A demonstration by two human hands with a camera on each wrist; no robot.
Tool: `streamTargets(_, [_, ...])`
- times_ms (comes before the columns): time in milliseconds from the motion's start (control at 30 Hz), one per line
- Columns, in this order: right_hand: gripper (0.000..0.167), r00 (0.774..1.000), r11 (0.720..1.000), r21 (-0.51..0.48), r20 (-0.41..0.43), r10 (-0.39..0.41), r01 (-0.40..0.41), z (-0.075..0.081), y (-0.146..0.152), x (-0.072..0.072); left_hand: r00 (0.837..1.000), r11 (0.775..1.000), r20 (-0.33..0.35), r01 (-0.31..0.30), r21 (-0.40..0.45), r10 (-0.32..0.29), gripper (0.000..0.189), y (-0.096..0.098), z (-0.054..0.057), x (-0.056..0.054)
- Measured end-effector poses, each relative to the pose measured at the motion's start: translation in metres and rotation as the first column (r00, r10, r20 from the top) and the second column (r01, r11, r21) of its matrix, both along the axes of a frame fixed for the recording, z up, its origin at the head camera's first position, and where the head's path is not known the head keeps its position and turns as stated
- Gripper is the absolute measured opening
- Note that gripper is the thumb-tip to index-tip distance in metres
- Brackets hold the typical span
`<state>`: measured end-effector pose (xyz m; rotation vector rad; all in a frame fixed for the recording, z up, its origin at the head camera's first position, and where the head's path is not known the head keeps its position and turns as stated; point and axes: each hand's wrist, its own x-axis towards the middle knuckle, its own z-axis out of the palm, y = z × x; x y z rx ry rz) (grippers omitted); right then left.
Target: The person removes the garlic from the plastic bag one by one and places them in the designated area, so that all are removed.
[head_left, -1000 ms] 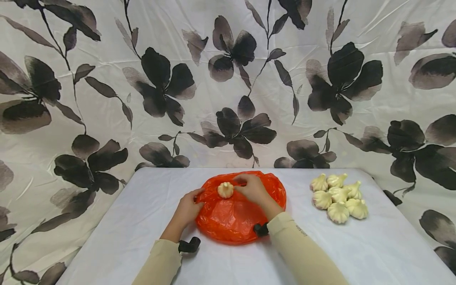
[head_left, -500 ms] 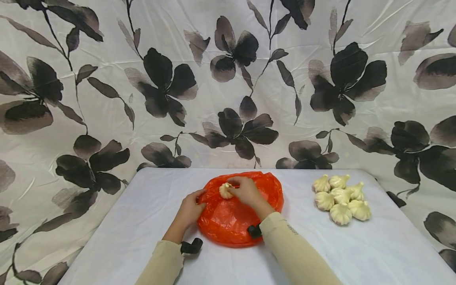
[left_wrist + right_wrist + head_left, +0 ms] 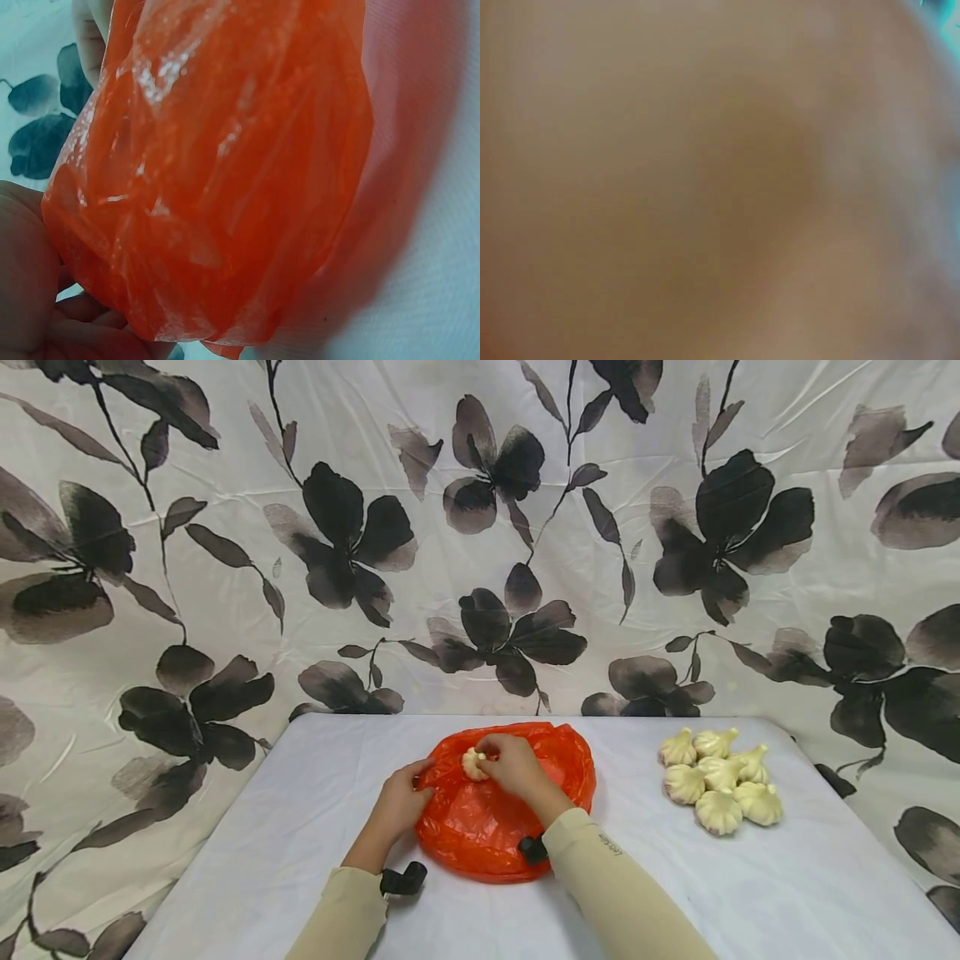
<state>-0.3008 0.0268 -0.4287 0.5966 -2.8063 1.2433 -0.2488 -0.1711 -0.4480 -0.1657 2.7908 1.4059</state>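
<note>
A red plastic bag (image 3: 480,831) lies spread open in a rounded shape at the middle of the table. On its left side my left hand (image 3: 399,797) grips the rim; up close in the left wrist view, the thumb and fingers of the hand (image 3: 30,277) hold the bag's edge (image 3: 225,187). One garlic bulb (image 3: 472,765) sits over the upper left of the bag, and my right hand (image 3: 516,767) pinches it from the right side. Skin fills the right wrist view as a blur, so the grip is hidden there.
Several garlic bulbs (image 3: 717,772) stand in a tight cluster on the right of the white-covered table (image 3: 300,860). Behind the table's far edge hangs a pale cloth with dark flowers (image 3: 495,635).
My right hand has moved left onto the garlic bulb over the bag, and its fingers now pinch it. The left hand stays at the bag's rim.
</note>
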Motion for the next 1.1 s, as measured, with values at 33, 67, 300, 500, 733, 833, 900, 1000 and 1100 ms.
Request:
streamTargets(33, [0.021, 1.0, 1.0, 0.003, -0.008, -0.002, 0.002, 0.0, 0.0, 0.0, 1.0, 1.0, 0.0, -0.001, -0.002, 0.001, 0.053, 0.0, 0.0, 0.0])
streamTargets(67, [0.021, 1.0, 1.0, 0.003, -0.01, -0.005, 0.005, 0.0, 0.0, 0.001, 1.0, 1.0, -0.001, -0.001, -0.002, 0.001, 0.053, 0.0, 0.0, 0.0])
streamTargets(300, [0.018, 0.996, 0.999, 0.051, -0.089, -0.012, 0.017, 0.003, 0.004, 0.003, 1.0, 1.0, 0.0, 0.0, 0.0, 0.0, 0.053, 0.0, 0.0, 0.0])
streamTargets(500, [0.02, 0.994, 0.999, 0.046, -0.108, -0.003, 0.008, 0.013, 0.012, 0.008, 1.0, 1.0, 0.011, 0.002, 0.001, -0.002, 0.054, 0.0, 0.0, -0.001])
streamTargets(733, [0.021, 0.991, 0.999, 0.043, -0.134, 0.017, -0.011, 0.025, 0.024, 0.017, 1.0, 1.0, 0.014, 0.004, -0.003, -0.004, 0.054, -0.001, -0.001, -0.001])
streamTargets(833, [0.02, 0.983, 0.999, 0.047, -0.183, 0.018, -0.009, 0.03, 0.03, 0.02, 1.0, 1.0, 0.017, 0.002, 0.001, -0.002, 0.054, -0.001, 0.0, -0.001])
streamTargets(900, [0.02, 0.978, 0.999, 0.043, -0.21, 0.012, -0.003, 0.033, 0.034, 0.022, 1.0, 1.0, 0.017, 0.001, 0.004, -0.001, 0.054, -0.001, 0.001, -0.001])
streamTargets(1000, [0.02, 0.97, 1.0, 0.03, -0.244, 0.004, 0.003, 0.037, 0.04, 0.026, 1.0, 1.0, 0.012, -0.002, -0.002, 0.002, 0.053, -0.001, 0.002, -0.001])
streamTargets(1100, [0.02, 0.967, 1.0, 0.021, -0.256, -0.01, 0.016, 0.039, 0.046, 0.03, 1.0, 1.0, 0.012, -0.001, -0.01, 0.001, 0.054, -0.001, 0.002, 0.0])
